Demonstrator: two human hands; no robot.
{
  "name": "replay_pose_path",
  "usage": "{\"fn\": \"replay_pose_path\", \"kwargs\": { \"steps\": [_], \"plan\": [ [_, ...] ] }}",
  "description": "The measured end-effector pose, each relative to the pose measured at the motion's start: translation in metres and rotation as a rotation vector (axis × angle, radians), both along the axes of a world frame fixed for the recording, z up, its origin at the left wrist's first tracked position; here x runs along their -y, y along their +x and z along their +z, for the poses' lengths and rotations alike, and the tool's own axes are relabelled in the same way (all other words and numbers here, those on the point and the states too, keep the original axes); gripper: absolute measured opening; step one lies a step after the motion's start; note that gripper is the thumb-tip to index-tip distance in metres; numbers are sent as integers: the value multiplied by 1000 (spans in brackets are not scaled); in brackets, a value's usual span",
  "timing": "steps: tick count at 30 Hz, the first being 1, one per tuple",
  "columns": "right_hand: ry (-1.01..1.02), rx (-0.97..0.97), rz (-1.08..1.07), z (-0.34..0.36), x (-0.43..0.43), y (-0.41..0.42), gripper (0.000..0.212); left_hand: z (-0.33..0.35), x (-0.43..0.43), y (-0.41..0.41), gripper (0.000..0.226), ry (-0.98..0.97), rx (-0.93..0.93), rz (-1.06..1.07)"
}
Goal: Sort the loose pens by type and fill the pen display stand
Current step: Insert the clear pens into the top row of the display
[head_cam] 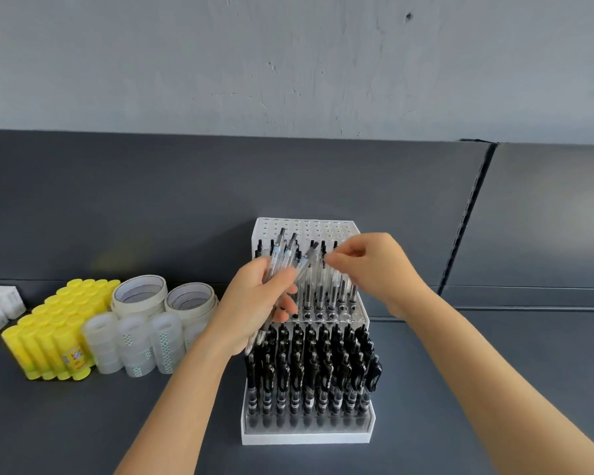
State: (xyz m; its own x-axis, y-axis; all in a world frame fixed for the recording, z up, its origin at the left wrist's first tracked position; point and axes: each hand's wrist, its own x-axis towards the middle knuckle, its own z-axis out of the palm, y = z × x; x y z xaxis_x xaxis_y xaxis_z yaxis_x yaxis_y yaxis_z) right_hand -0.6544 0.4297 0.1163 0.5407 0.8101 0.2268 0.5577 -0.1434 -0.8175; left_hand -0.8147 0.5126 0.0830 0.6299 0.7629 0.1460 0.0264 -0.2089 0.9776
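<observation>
left grip (264,303) curled round a bundle of clear pens (282,255) over the middle tier of the display stand (306,437); right grip (367,265) pinches one clear pen (307,260) at the bundle's top; black pens (309,371) fill the front tier

The pen display stand (306,438) is clear, glossy acrylic on a white matt base. The clear pens (282,255) are transparent smooth plastic; the black pens (309,371) shiny plastic. The yellow glue sticks (52,330) look smooth plastic. The shelf (117,423) is matt grey; the wall (288,63) rough, chipped paint.
</observation>
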Motion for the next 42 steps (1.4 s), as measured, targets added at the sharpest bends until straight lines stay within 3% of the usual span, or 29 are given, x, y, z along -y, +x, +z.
{"fn": "replay_pose_path", "kwargs": {
  "steps": [4,11,17,24,35,42],
  "plan": [
    [51,-416,95,-2,-4,-3,11,8,6,19,17,29,-43,-18],
    [156,-575,91,-3,6,10,14,9,9,35,29,-10,-40,-44],
    [371,-295,-158,8,15,34,11,5,5,32,27,-43,15,36],
    [241,77,-238,-7,14,44,8,3,2,28,24,127,-111,103],
    [22,280,-112,-35,1,28,14,0,5,23,12,130,-86,30],
    [-70,312,-146,-32,3,28,22,1,6,20,12,119,-13,8]
  ]
}}
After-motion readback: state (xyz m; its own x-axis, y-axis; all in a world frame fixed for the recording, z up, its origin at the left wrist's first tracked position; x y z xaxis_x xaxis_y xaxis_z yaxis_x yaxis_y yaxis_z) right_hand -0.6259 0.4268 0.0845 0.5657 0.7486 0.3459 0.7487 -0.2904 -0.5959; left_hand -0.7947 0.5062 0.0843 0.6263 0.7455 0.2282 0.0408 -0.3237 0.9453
